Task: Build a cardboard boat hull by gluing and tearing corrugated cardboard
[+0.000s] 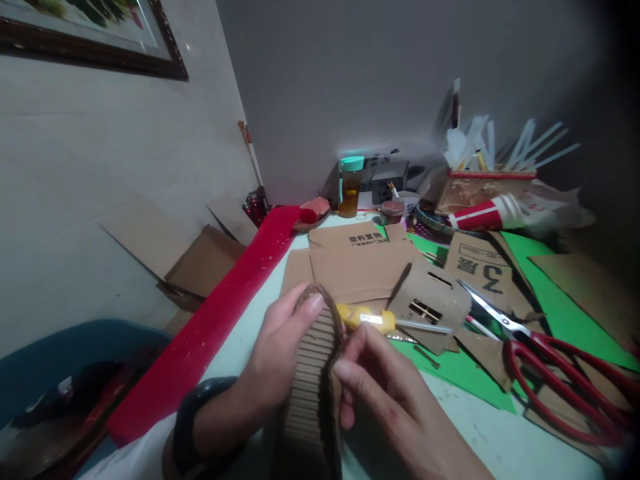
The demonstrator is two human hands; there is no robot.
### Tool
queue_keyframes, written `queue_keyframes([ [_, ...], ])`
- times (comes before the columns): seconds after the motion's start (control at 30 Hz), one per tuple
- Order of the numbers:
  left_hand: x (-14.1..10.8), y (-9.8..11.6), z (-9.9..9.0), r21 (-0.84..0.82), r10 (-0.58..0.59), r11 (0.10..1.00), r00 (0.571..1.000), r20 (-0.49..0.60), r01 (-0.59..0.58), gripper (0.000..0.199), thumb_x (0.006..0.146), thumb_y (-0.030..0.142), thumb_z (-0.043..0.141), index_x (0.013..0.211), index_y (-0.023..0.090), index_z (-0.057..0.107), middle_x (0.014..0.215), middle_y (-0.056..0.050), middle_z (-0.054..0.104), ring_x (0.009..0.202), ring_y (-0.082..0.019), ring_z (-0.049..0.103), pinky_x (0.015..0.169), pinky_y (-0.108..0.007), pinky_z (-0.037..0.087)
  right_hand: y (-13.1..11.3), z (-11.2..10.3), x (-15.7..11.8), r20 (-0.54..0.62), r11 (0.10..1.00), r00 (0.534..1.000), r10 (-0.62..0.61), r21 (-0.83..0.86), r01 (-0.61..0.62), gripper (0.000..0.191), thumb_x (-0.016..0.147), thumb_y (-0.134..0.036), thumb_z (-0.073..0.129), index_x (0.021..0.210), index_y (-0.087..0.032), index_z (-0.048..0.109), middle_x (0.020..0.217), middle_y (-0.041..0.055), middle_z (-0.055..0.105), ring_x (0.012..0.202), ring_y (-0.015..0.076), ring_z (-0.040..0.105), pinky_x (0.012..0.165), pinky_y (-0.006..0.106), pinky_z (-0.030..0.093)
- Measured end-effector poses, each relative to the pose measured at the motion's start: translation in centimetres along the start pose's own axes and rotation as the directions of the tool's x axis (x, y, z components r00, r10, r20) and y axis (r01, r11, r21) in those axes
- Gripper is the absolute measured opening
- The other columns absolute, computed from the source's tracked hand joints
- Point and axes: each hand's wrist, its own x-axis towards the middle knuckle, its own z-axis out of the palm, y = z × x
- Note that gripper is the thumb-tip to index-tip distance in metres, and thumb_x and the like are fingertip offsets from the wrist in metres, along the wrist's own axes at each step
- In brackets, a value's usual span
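A curved piece of corrugated cardboard [314, 373] stands close in front of me, its ridged inner face showing and its top end rounded. My left hand [280, 340] grips it from the left, the thumb lying over the top of the ridged face. On its right edge, my right hand [377, 380] pinches the cardboard between thumb and fingers. Just behind my hands lies a screwdriver with a yellow handle [367, 319]. To the right rest red-handled scissors [545, 373], blades pointing away to the left.
Flat cardboard [357, 270], a slotted cardboard piece [430, 300] and green sheets [470, 377] cover much of the table. A red strip [235, 307] runs along the left edge. Behind stand a bottle [351, 187] and a box of sticks [490, 187], with a paper cup [485, 213] on its side.
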Motion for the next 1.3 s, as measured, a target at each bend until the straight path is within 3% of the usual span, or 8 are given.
queue_keyframes([
  [0.2,0.4,0.1,-0.2,-0.026,-0.003,1.000,1.000,-0.001,0.003,0.023,0.098,0.036,0.053,0.087,0.018,0.060,0.077,0.000,0.065,0.069,-0.014,0.062,0.064,-0.022,0.050,-0.3,0.2,0.2,-0.040,0.996,0.998,-0.051,-0.081,0.048,0.030,0.102,-0.042,0.046,0.080,-0.023,0.045,0.063,-0.0046,0.057,0.065,0.0140,0.057,0.067,0.028,0.043],
  [0.33,0.5,0.8,-0.8,-0.059,-0.021,0.998,1.000,0.009,0.022,0.024,0.098,0.041,0.054,0.094,0.019,0.063,0.083,-0.001,0.067,0.067,-0.013,0.063,0.060,-0.023,0.050,-1.2,-0.1,0.4,-0.031,0.997,0.999,-0.024,0.076,0.027,0.032,0.101,-0.051,0.048,0.085,-0.023,0.047,0.063,-0.0074,0.053,0.055,0.0093,0.052,0.058,0.023,0.042],
  [0.5,0.0,1.0,-0.8,-0.088,-0.040,0.995,0.995,0.086,0.048,0.024,0.096,0.040,0.055,0.093,0.018,0.065,0.084,-0.004,0.064,0.067,-0.015,0.063,0.059,-0.026,0.051,-2.0,-0.4,0.0,0.051,0.969,0.991,0.122,0.211,-0.130,0.033,0.100,-0.053,0.050,0.090,-0.023,0.045,0.060,-0.0079,0.057,0.050,0.0064,0.048,0.054,0.019,0.036],
  [0.67,-0.3,0.8,-0.3,-0.117,-0.046,0.991,0.993,0.107,0.059,0.026,0.097,0.042,0.054,0.088,0.018,0.062,0.081,-0.003,0.064,0.061,-0.015,0.064,0.055,-0.026,0.052,-1.6,-0.2,-0.2,0.085,0.960,0.990,0.113,0.248,-0.131,0.032,0.100,-0.054,0.049,0.093,-0.023,0.043,0.056,-0.0085,0.056,0.047,0.0062,0.047,0.052,0.018,0.036],
  [0.87,-0.8,0.4,0.5,-0.146,-0.037,0.989,0.999,0.020,0.040,0.026,0.098,0.038,0.054,0.080,0.019,0.057,0.073,-0.001,0.067,0.060,-0.012,0.065,0.056,-0.019,0.053,-0.7,0.5,0.2,0.036,0.981,0.994,0.102,0.160,-0.107,0.035,0.100,-0.057,0.046,0.090,-0.024,0.041,0.060,-0.0106,0.045,0.048,0.0068,0.043,0.048,0.019,0.035],
  [1.07,-0.5,0.5,0.4,-0.179,-0.115,0.974,0.985,0.129,0.137,0.027,0.097,0.049,0.047,0.090,0.024,0.053,0.061,-0.001,0.066,0.044,-0.025,0.066,0.041,-0.038,0.056,-1.7,-0.1,0.4,0.023,0.997,0.998,0.064,0.037,-0.065,0.037,0.100,-0.058,0.044,0.084,-0.024,0.042,0.063,-0.0079,0.048,0.054,0.0107,0.050,0.055,0.024,0.042],
  [1.2,0.2,1.3,-0.4,-0.097,0.040,0.994,0.998,-0.054,-0.045,0.023,0.097,0.041,0.055,0.089,0.021,0.062,0.070,-0.001,0.069,0.055,-0.015,0.064,0.051,-0.023,0.051,-2.4,-1.0,0.1,-0.089,0.958,0.996,0.019,-0.284,-0.044,0.037,0.101,-0.055,0.039,0.080,-0.025,0.045,0.068,-0.0041,0.051,0.063,0.0146,0.051,0.061,0.028,0.041],
  [1.3,0.7,1.5,-1.3,-0.021,0.159,0.986,0.969,-0.188,-0.166,0.024,0.098,0.038,0.055,0.088,0.019,0.065,0.075,0.001,0.069,0.057,-0.011,0.058,0.053,-0.020,0.046,-2.3,-1.0,-0.3,-0.103,0.908,0.995,-0.005,-0.417,-0.039,0.038,0.099,-0.059,0.040,0.083,-0.025,0.046,0.069,-0.0032,0.054,0.064,0.0157,0.052,0.062,0.029,0.040],
])
